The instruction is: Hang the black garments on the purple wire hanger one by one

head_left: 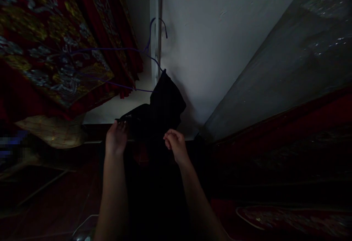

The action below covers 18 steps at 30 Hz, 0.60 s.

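Observation:
A black garment (166,100) hangs from one end of a purple wire hanger (118,48), whose hook is at a narrow pale strip on the wall. My left hand (117,138) is closed on the garment's left edge, its fingertips partly lost against the dark cloth. Further right, my right hand (175,144) is closed with curled fingers at the lower right of the same cloth. Deep shadow hides the garment's lower part and the exact grip of each hand.
Red cloth with gold and silver embroidery (68,65) hangs at the upper left. Below it is a pale checked cloth (55,133). A grey panel (275,69) slants along the right side. Dark red floor tiles (68,193) show at the lower left.

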Available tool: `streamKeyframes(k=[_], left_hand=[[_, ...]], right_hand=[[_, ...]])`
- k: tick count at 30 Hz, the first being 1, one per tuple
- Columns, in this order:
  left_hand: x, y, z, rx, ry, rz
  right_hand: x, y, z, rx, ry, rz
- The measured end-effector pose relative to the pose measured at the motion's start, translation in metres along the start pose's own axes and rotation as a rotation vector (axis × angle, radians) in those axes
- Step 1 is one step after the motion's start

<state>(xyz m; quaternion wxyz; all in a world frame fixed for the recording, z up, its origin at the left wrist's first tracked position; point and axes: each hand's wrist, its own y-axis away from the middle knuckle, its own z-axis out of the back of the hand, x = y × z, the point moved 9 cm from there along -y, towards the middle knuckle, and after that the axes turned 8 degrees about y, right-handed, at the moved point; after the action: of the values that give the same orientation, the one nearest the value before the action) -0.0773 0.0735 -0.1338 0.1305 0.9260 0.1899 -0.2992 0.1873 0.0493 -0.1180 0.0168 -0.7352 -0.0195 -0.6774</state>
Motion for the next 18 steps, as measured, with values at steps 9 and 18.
streamKeyframes(k=[9, 18], left_hand=[[0.001, 0.066, -0.099, 0.416, -0.089, -0.002], [0.004, 0.124, -0.14, 0.674, -0.415, -0.089]], right_hand=[[-0.029, -0.009, 0.009, -0.029, 0.41, 0.026], [0.015, 0.01, -0.038, 0.281, -0.107, -0.012]])
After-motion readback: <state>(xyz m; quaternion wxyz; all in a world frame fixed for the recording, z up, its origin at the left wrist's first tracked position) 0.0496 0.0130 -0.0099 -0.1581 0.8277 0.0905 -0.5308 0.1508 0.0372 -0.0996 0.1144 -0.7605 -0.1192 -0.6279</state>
